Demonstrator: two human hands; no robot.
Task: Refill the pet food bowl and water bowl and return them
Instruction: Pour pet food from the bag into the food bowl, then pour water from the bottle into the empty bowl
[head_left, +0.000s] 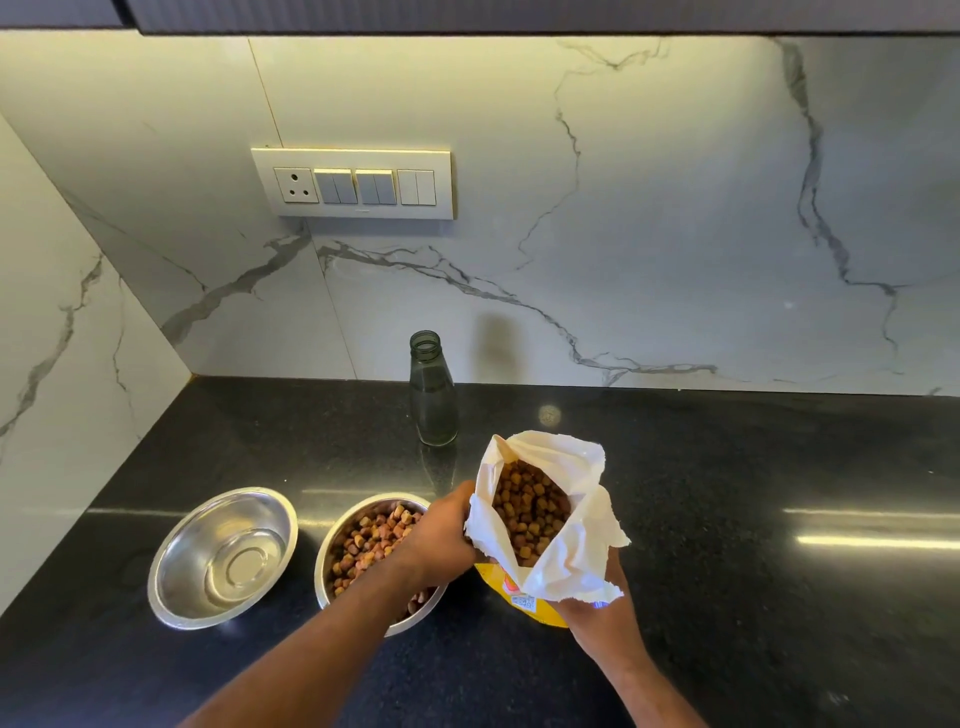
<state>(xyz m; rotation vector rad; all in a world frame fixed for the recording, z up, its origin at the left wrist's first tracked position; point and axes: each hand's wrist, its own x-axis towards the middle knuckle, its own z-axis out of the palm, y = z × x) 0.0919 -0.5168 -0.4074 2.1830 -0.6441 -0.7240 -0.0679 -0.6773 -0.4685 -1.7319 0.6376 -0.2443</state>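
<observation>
An open yellow pet food bag with a white inner lining is held upright over the black counter, brown kibble showing in its mouth. My left hand grips the bag's left side near the top. My right hand grips its lower right side from beneath. Just left of the bag a steel food bowl holds brown kibble, partly covered by my left forearm. Further left stands a second steel bowl with a little water in it.
A dark glass bottle without a cap stands behind the bowls near the marble backsplash. The counter stretches to the right. A marble side wall closes the left. A switch panel sits on the wall.
</observation>
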